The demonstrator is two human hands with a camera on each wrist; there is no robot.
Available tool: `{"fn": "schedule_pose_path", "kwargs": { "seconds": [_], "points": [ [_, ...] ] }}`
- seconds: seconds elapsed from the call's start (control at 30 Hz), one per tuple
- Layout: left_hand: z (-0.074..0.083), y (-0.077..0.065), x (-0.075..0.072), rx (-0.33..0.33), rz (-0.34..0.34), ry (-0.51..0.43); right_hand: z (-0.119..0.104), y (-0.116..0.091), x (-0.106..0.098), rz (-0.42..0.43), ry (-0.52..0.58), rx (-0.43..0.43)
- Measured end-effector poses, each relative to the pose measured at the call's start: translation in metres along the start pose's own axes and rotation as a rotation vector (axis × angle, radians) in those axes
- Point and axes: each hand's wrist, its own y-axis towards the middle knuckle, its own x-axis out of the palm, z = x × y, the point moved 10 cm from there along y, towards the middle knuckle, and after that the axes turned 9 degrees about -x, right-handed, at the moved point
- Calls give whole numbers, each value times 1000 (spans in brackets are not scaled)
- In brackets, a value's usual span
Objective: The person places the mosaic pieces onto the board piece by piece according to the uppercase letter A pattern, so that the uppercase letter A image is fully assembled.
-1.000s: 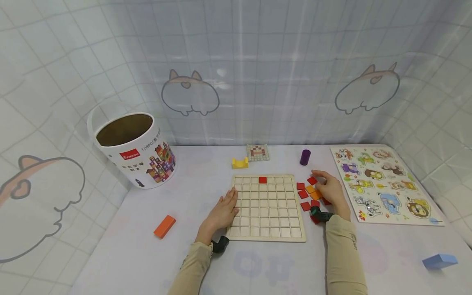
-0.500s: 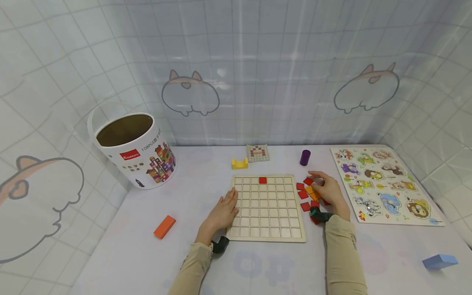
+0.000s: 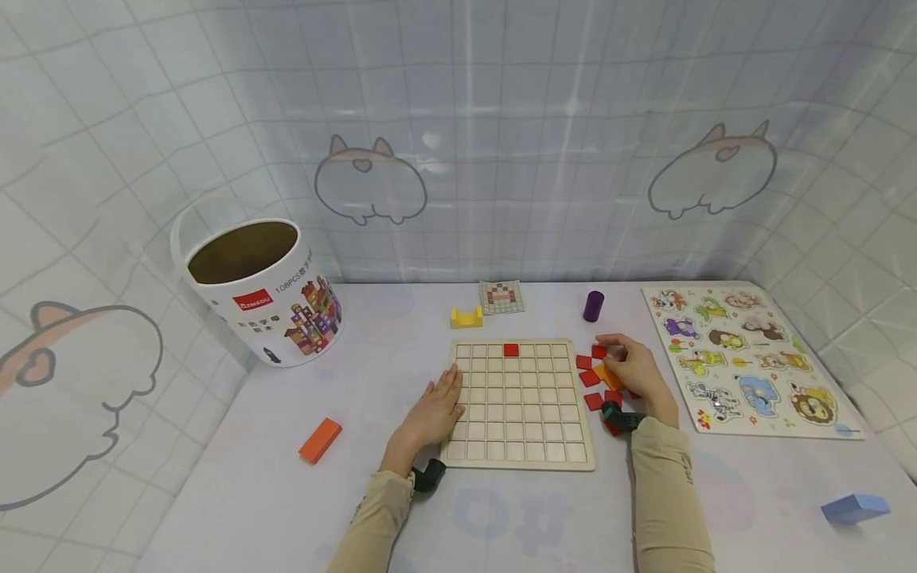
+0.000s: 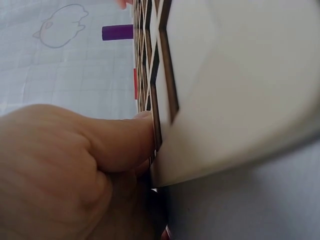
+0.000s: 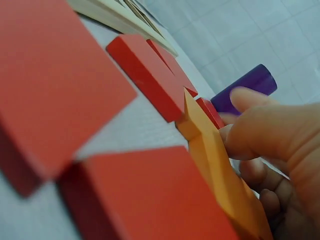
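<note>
A square wooden grid board lies mid-table with one red tile in its top row. My left hand rests on its left edge, fingers straight. In the left wrist view the thumb touches the board's rim. My right hand is bent over a group of tiles right of the board. In the right wrist view its thumb is right at an orange tile. Its index finger reaches past a small red tile. I cannot tell whether the thumb and index finger pinch a tile.
More red tiles lie between board and hand. Behind stand a yellow notched block, a pattern card and a purple cylinder. An animal puzzle and blue block are right. An orange block and bucket are left.
The right hand has shifted slightly left over the tiles. The far red tile beside its index finger has slid left and turned, and the orange tiles have shifted. The left hand has stayed put.
</note>
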Motion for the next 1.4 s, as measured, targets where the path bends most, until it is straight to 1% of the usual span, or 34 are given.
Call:
{"fn": "schedule_pose_path", "kwargs": {
  "seconds": [0.27,0.37,0.5,0.63,0.77,1.07,1.3,1.4],
  "points": [
    [2,-1,-1,5,-4,-4,1,0,-5,47,-39,24],
    [1,0,-1,7,-2,-4,-1,0,-8,53,-28,36],
    [1,-1,-1,8,4,-5,-11,1,-10,70,-6,24],
    [1,-1,-2,10,4,-7,-24,3,-8,84,8,-15],
    [1,-1,-1,9,3,-13,-37,8,3,67,21,-57],
    [0,-1,-1,5,2,-19,-68,14,43,-37,83,-170],
    [0,-1,-1,4,-4,-28,-91,16,71,-53,145,-240],
    [0,-2,-1,4,-6,-26,-101,16,85,-72,149,-283]
  ]
}}
